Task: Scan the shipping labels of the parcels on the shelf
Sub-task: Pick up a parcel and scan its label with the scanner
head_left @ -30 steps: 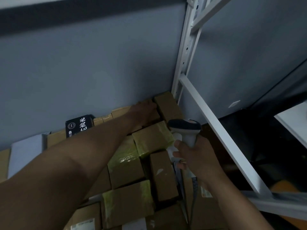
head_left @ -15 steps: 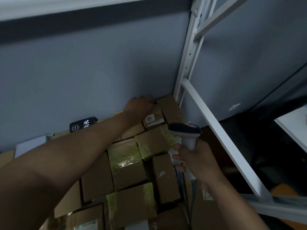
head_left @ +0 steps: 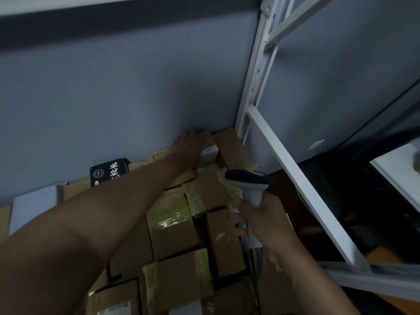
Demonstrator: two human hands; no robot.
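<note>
My right hand (head_left: 264, 220) is wrapped around the grip of the barcode scanner (head_left: 248, 185), fingers curled tight on the pale handle. The scanner's handle runs up and away from me, and its dark head points left and toward the back of the shelf, out over the parcels. Its cable (head_left: 258, 280) drops from the bottom of the handle along the right edge of the shelf.

My left hand (head_left: 188, 148) is stretched to the back right corner of the shelf, lying on the small parcel (head_left: 210, 153) against the grey wall (head_left: 136, 87). The white shipping label (head_left: 211, 149) on that parcel shows just beside my fingers; whether they curl round the far edge I cannot tell. The parcel's long side runs from the wall toward me.

A brown carton (head_left: 234, 146) sits right next to it in the corner, touching the white shelf upright (head_left: 254, 71). Between scanner and label lies a carton bound in yellowish tape (head_left: 204, 194), just under the scanner head. More taped cartons (head_left: 175, 226) fill the shelf toward the front edge, packed side by side. A black box with white lettering (head_left: 109, 171) stands against the wall to the left of my forearm, with a white box (head_left: 34, 208) further left. A slanting white brace (head_left: 302, 185) runs down on the right, beside my right hand
</note>
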